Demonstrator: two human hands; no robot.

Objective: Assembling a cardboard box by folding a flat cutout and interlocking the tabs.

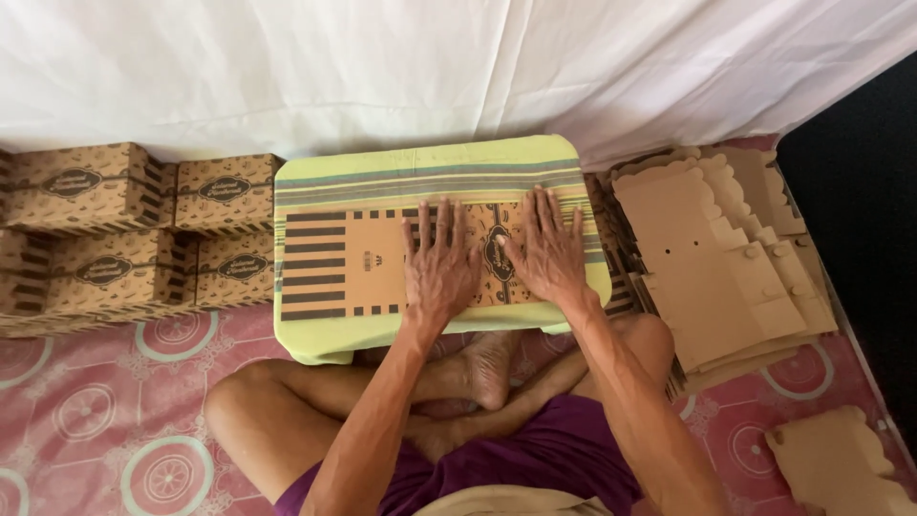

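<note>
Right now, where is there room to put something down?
Bare pink mat lies below the folded boxes, left of the knee. The small table is crowded: flat printed cardboard under the left hand and right hand. Flat blanks fill the right.

The worktop point(315, 339) is largely covered by a flat printed carton point(363, 263), on whose right half both hands, left point(439, 272) and right point(546, 253), are pressed flat side by side. Bare cloth is left only as a narrow strip along the near edge and a wider band at the far edge. The left side is closed off by stacked boxes point(124, 229) standing just beside the worktop. The right side is blocked by a fanned pile of flat blanks point(712, 268), touching or nearly touching the edge. The far side is shut by a white sheet point(382, 67). Crossed legs point(458, 382) fill the near side. Open floor point(86, 411) is seen at lower left, and another blank point(831, 463) lies at lower right.
</note>
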